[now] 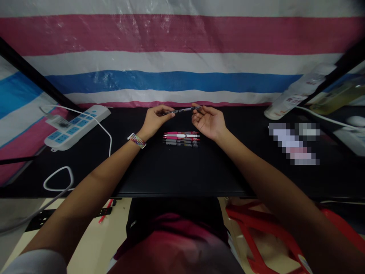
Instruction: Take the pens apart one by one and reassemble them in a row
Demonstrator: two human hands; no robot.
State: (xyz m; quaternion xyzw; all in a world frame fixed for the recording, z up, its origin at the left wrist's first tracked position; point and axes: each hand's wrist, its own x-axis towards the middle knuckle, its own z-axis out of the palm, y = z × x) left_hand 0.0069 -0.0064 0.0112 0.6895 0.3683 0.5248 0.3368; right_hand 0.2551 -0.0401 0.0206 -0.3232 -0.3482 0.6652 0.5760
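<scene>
Above the far part of the black table, a dark pen is held level between my two hands. My left hand is closed on one end of it with thumb and fingers. At the other end, my right hand pinches it between thumb and forefinger, palm turned up and the remaining fingers curled loosely. Just below the hands lies a neat row of several pens, side by side and pointing the same way. Red and white ones are at the back, dark ones at the front.
On the left sit a white power strip and a looped white cable. A plastic bottle stands at the back right, near a blurred-out patch. Striped sheeting hangs behind the table; a red stool is below.
</scene>
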